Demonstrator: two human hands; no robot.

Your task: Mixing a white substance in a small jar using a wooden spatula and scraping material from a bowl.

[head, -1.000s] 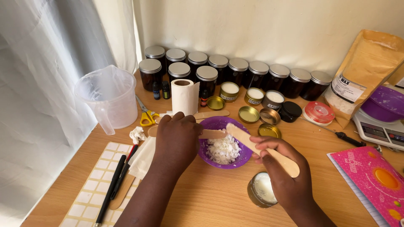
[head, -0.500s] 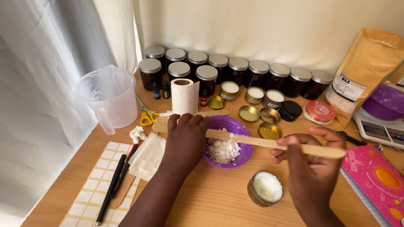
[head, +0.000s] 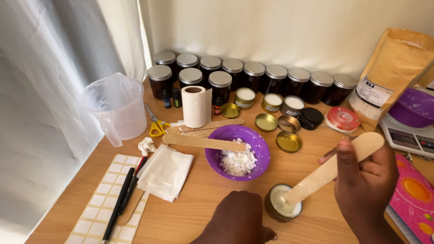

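Matt pale wooden stick dips into glossy white wax in a metal tin; the purple bowl is smooth plastic (its flakes look crumbly), on a matt wood-grain table.

I see a bright, evenly lit scene: soft daylight filters through the sheer white curtain on the left, so shadows on the light wooden tabletop stay faint. Small glints sit on the silver lids of the dark glass jars. Focus is sharp in the middle; my right hand shows slight motion blur, and the edges bend a little
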